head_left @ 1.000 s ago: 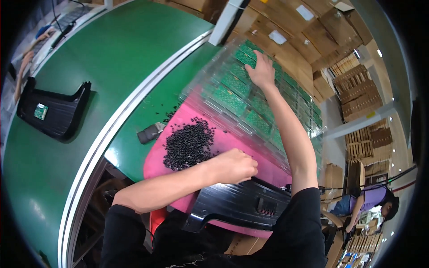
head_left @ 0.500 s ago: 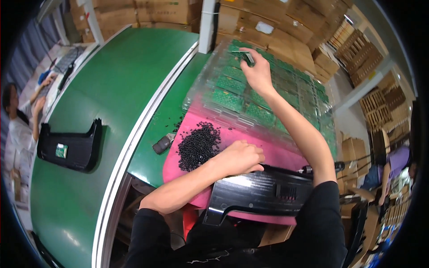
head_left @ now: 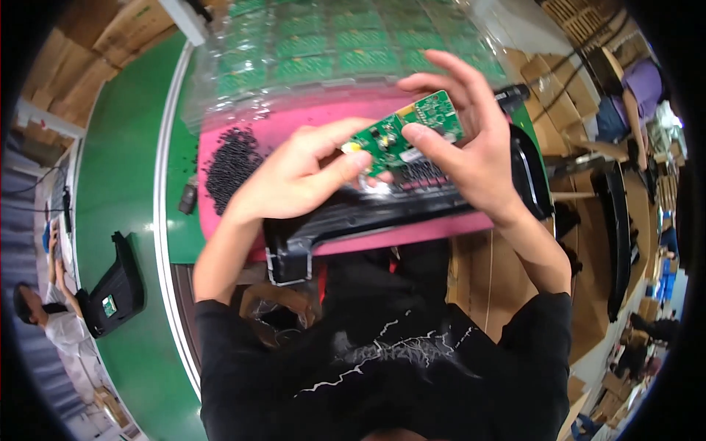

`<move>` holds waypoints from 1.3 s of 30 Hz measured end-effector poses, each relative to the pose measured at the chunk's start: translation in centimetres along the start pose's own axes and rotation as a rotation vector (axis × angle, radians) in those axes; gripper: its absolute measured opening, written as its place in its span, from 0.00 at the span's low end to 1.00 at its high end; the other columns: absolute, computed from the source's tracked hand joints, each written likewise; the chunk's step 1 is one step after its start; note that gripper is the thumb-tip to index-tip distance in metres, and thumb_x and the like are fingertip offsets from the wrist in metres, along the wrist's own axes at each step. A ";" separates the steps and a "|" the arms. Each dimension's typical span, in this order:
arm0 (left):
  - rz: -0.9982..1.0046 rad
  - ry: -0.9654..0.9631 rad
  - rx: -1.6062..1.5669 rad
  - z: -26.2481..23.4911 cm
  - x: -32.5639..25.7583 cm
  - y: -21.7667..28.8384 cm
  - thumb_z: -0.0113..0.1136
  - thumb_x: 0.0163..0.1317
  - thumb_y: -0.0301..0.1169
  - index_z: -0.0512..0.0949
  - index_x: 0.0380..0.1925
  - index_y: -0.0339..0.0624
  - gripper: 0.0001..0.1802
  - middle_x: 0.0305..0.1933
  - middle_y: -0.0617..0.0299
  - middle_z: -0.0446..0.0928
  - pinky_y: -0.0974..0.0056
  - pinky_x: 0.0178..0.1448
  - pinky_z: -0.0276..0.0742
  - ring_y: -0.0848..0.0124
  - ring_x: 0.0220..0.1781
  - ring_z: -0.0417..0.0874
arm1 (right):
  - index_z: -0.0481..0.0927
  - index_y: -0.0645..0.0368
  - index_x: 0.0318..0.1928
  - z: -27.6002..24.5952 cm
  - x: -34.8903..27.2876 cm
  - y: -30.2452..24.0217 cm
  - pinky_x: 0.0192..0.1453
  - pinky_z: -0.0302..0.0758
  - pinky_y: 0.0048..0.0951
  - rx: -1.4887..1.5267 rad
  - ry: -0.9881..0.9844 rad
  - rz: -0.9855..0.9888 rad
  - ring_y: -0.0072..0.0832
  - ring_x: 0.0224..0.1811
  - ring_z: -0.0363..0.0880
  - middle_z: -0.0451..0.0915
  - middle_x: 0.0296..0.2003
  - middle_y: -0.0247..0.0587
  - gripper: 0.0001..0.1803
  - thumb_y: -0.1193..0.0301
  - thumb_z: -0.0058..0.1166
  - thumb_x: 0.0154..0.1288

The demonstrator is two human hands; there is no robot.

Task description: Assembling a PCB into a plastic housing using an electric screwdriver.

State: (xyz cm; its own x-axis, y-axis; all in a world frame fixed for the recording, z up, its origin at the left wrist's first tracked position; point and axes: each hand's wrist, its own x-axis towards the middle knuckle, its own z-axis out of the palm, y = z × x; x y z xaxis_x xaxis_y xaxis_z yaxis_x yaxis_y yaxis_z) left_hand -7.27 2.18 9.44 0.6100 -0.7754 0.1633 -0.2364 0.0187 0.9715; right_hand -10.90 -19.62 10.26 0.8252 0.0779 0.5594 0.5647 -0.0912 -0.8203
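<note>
My left hand and my right hand both hold a small green circuit board, one at each end, just above a long black plastic housing. The housing lies across the near edge of a pink mat. A pile of small black screws sits on the mat to the left of my left hand. Behind the mat stands a clear plastic tray filled with several more green boards.
A green conveyor belt curves along the left, carrying another black housing with a green board in it. A person sits at far left, another at upper right. Cardboard boxes stand on the right.
My right hand came back from the clear tray with a green board. My left hand left the housing's edge and took the board's other end. The camera view tilted down.
</note>
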 end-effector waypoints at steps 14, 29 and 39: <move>-0.148 0.134 0.047 1.7 4.1 -3.9 0.62 0.59 0.21 0.69 0.62 0.36 0.29 0.38 0.58 0.82 0.72 0.32 0.80 0.76 0.36 0.81 | 0.77 0.62 0.54 -8.8 -5.3 3.9 0.46 0.79 0.25 -0.536 -0.140 -0.059 0.26 0.40 0.85 0.85 0.36 0.40 0.29 0.74 0.72 0.49; -0.189 -0.030 0.748 2.6 4.0 -7.7 0.76 0.43 0.36 0.74 0.43 0.39 0.28 0.24 0.61 0.70 0.62 0.36 0.71 0.67 0.28 0.74 | 0.79 0.61 0.50 -8.8 -6.9 9.0 0.69 0.64 0.38 -0.589 -0.359 0.149 0.41 0.63 0.67 0.74 0.57 0.42 0.27 0.68 0.71 0.48; -0.178 -0.048 0.755 2.3 4.1 -7.9 0.77 0.43 0.35 0.74 0.44 0.38 0.29 0.23 0.60 0.69 0.61 0.35 0.71 0.66 0.27 0.73 | 0.78 0.63 0.51 -8.5 -6.8 9.0 0.68 0.63 0.37 -0.626 -0.365 0.153 0.41 0.63 0.67 0.73 0.57 0.42 0.28 0.68 0.71 0.48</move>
State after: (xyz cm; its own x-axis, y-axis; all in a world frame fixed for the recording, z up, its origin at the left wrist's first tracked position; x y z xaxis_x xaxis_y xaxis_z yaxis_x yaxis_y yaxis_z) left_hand -4.63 -2.64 2.02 0.6573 -0.7536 -0.0086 -0.5998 -0.5301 0.5994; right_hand -11.36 -29.42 0.09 0.9002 0.3342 0.2791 0.4351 -0.6680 -0.6036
